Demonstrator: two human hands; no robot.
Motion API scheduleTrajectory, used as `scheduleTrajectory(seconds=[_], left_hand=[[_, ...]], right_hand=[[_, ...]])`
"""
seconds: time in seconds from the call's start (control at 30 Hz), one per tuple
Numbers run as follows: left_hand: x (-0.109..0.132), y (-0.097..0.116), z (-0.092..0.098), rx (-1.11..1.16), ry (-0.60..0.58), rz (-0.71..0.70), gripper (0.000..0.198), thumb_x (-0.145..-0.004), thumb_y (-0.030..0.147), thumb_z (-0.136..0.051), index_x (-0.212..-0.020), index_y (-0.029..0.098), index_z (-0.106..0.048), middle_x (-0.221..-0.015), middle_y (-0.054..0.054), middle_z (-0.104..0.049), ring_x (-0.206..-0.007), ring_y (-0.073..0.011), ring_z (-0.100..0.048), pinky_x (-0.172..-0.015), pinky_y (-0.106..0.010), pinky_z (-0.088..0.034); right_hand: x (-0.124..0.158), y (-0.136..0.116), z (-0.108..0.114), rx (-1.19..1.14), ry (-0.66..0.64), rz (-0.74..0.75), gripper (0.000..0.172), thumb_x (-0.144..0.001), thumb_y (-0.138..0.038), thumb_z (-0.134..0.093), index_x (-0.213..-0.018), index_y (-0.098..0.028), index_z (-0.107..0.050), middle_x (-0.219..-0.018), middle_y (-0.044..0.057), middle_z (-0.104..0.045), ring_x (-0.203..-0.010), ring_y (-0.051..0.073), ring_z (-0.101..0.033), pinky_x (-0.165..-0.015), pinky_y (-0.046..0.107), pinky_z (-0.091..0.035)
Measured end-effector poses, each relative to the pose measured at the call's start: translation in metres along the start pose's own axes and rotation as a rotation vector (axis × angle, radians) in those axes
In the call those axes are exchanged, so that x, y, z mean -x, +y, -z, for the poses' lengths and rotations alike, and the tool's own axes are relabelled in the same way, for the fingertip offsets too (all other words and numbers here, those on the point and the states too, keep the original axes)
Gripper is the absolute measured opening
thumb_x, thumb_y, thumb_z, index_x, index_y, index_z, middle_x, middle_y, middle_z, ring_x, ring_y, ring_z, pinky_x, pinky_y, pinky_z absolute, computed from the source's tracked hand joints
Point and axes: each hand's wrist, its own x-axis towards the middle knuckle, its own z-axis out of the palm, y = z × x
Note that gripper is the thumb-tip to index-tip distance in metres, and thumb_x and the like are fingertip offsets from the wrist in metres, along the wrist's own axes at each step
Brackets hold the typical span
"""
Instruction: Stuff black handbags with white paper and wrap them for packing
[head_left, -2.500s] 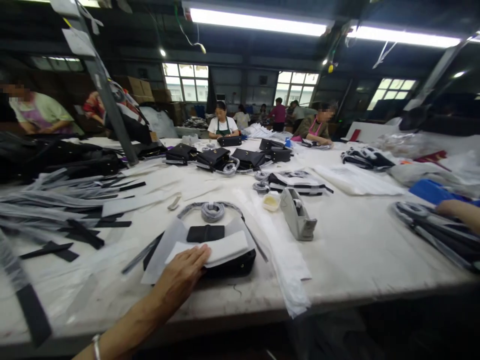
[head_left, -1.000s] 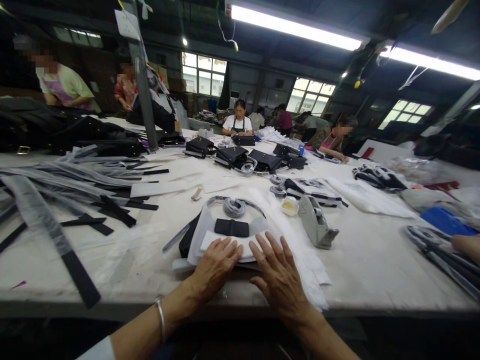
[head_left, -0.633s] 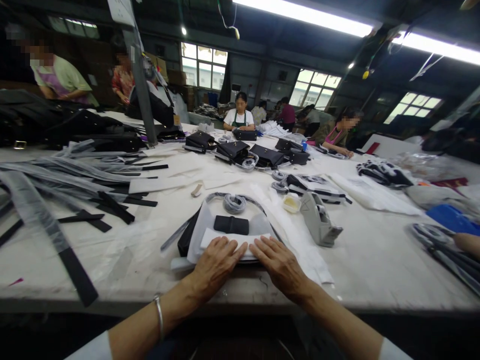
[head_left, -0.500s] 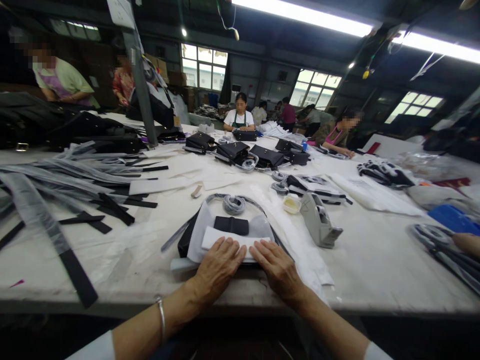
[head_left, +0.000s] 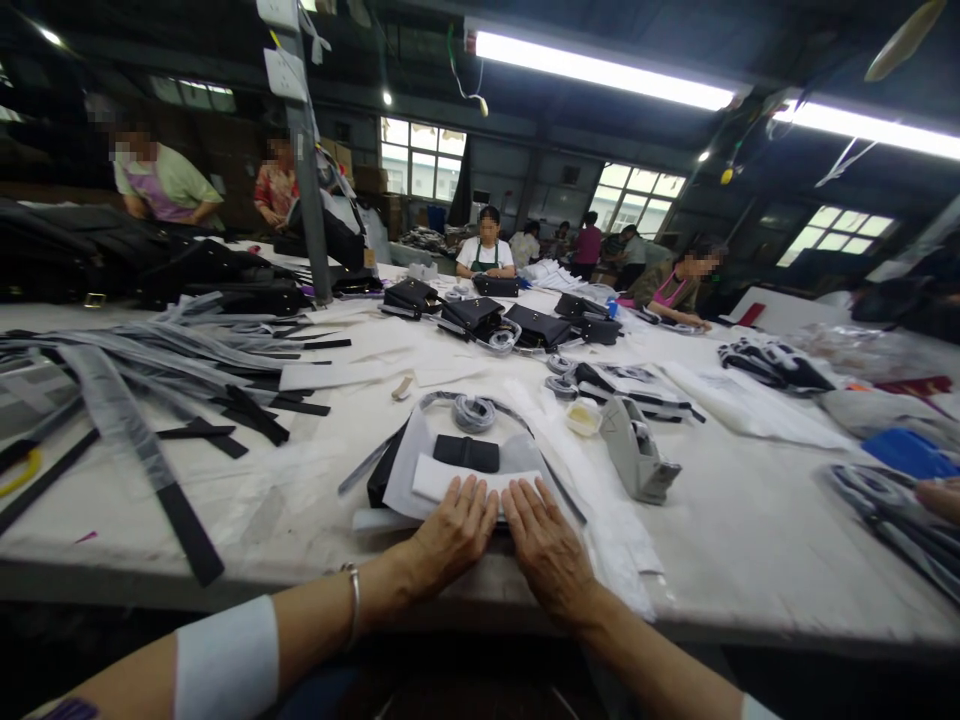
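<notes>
A black handbag (head_left: 381,484) lies flat at the table's near edge, with white wrapping sheet over its front. Across it rests a folded strip of white foam sheet (head_left: 435,480). My left hand (head_left: 459,522) presses flat on this strip, fingers stretched. Beside it my right hand (head_left: 546,540) lies on the strip's right part, fingers also out straight. Just beyond the strip sits a small black pouch-like piece (head_left: 466,453). A coiled strap in clear film (head_left: 473,412) lies at the bag's top, inside its curved handle. The hands hide the strip's near edge.
A grey tape dispenser (head_left: 637,455) and a small tub (head_left: 583,417) stand to the right. Film-wrapped straps (head_left: 127,400) spread over the left side. More black bags (head_left: 472,315) lie farther back by a metal post (head_left: 309,190). Another person's hand (head_left: 941,498) reaches in at right.
The view has shifted a little, so everything sits slightly differently in the picture. Both hands stay flat on the foam strip, with the fingers slightly moved.
</notes>
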Motion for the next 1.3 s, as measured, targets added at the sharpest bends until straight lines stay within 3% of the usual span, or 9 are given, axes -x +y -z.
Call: scheduleTrajectory(seconds=[0.27,0.6,0.77,0.93,1.07,1.17,1.3], left_hand=[[-0.003,-0.004,-0.004,0.036,-0.004,-0.005,0.04,-0.096,0.011,-0.036,-0.133,0.002,-0.05,-0.127,-0.023,-0.062,-0.118,-0.0316,-0.06,-0.098,-0.05,-0.046],[-0.016,-0.009,-0.003,0.069,0.002,0.133,0.037,-0.098,0.011,-0.038,-0.133,0.004,-0.049,-0.126,-0.02,-0.061,-0.118,-0.0307,-0.059,-0.1,-0.049,-0.044],[-0.018,-0.028,0.001,0.095,0.041,0.127,0.032,-0.099,0.009,-0.039,-0.129,0.006,-0.049,-0.116,-0.016,-0.064,-0.11,-0.027,-0.062,-0.093,-0.044,-0.049],[-0.012,-0.051,0.007,0.14,0.095,0.085,0.029,-0.099,0.01,-0.041,-0.126,0.007,-0.05,-0.11,-0.014,-0.065,-0.103,-0.024,-0.064,-0.087,-0.038,-0.052],[-0.005,-0.057,0.006,0.152,0.183,0.084,0.031,-0.098,0.008,-0.038,-0.126,0.007,-0.051,-0.111,-0.014,-0.067,-0.103,-0.0238,-0.065,-0.088,-0.038,-0.053],[0.001,-0.051,0.0,0.127,0.25,0.153,0.035,-0.096,0.006,-0.036,-0.127,0.008,-0.052,-0.115,-0.015,-0.067,-0.108,-0.0244,-0.064,-0.095,-0.04,-0.05],[0.006,-0.041,-0.007,0.067,0.246,0.251,0.035,-0.096,0.008,-0.035,-0.126,0.01,-0.055,-0.119,-0.015,-0.066,-0.114,-0.0255,-0.062,-0.1,-0.043,-0.046]], right_hand=[[-0.009,0.001,-0.012,0.069,-0.037,0.042,0.042,-0.088,-0.003,-0.044,-0.128,-0.005,-0.055,-0.124,0.019,-0.064,-0.115,0.032,-0.058,-0.097,0.047,-0.048],[-0.042,0.025,0.005,-0.054,-0.078,0.103,0.042,-0.086,-0.004,-0.047,-0.129,-0.005,-0.051,-0.111,0.015,-0.066,-0.099,0.026,-0.059,-0.088,0.04,-0.048],[-0.054,0.025,0.014,-0.081,-0.082,0.082,0.053,-0.081,-0.004,-0.051,-0.134,-0.01,-0.048,-0.116,0.013,-0.067,-0.102,0.024,-0.059,-0.09,0.038,-0.046],[-0.056,0.013,0.015,-0.05,-0.023,0.034,0.066,-0.08,-0.019,-0.062,-0.143,-0.01,-0.042,-0.137,0.016,-0.057,-0.122,0.031,-0.052,-0.103,0.046,-0.038],[-0.063,0.009,0.012,0.023,0.087,0.071,0.046,-0.09,-0.009,-0.049,-0.136,-0.01,-0.049,-0.125,0.014,-0.064,-0.108,0.027,-0.058,-0.098,0.045,-0.041],[-0.07,0.008,0.011,-0.034,0.084,0.098,0.036,-0.094,-0.008,-0.043,-0.128,-0.011,-0.054,-0.107,0.012,-0.068,-0.092,0.024,-0.06,-0.088,0.041,-0.045],[-0.074,0.005,0.008,-0.097,0.089,0.077,0.028,-0.093,-0.009,-0.044,-0.117,-0.011,-0.058,-0.097,0.01,-0.067,-0.083,0.024,-0.058,-0.078,0.038,-0.046]])
